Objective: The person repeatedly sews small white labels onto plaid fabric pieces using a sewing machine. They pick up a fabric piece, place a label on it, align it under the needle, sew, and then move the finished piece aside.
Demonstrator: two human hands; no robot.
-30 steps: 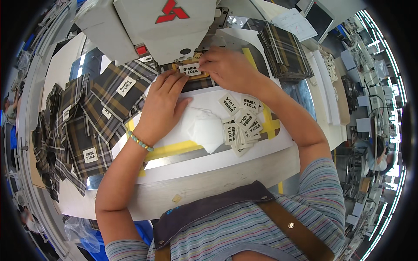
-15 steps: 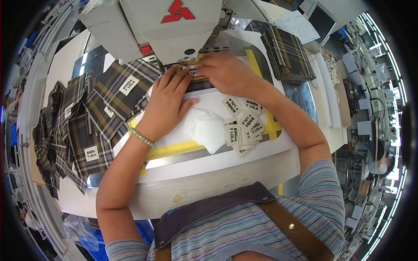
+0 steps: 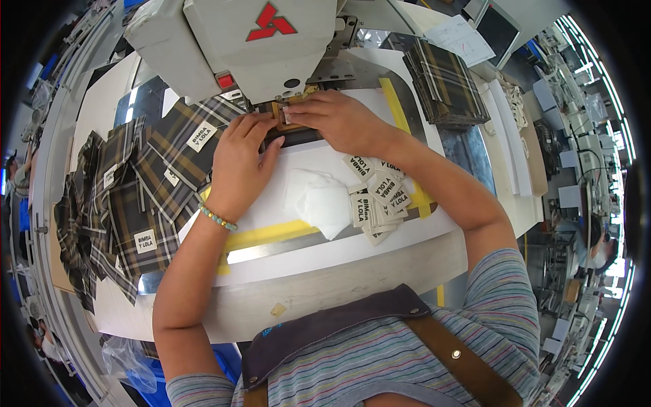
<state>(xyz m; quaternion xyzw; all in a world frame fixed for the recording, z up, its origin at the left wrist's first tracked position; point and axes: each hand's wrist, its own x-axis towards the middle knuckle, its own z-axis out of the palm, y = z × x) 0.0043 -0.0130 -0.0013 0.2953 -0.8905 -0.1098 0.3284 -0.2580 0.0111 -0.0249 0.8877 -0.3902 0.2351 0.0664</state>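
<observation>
Under the sewing machine head (image 3: 261, 41), a small brown frame (image 3: 277, 115) lies over dark plaid cloth (image 3: 302, 136). My right hand (image 3: 346, 124) reaches over the frame from the right, fingers together and fingertips on a small pale label (image 3: 287, 117), mostly covered by them. At the frame's left edge rests my left hand (image 3: 239, 163), its fingers stretched forward and thumb apart, holding nothing. Between my forearms lies a folded white sheet (image 3: 319, 200), and beside it a heap of loose printed cloth labels (image 3: 383, 197).
Plaid pieces bearing labels (image 3: 180, 149) spread across the left of the table. A stack of plaid pieces (image 3: 447, 85) stands at the back right, near a paper sheet (image 3: 460, 37) and a dark screen (image 3: 498, 30). Yellow tape (image 3: 268, 235) edges the white work surface.
My left hand has drawn back to the left, away from the middle of the frame. My right hand has shifted slightly left, covering most of the label that showed between my hands.
</observation>
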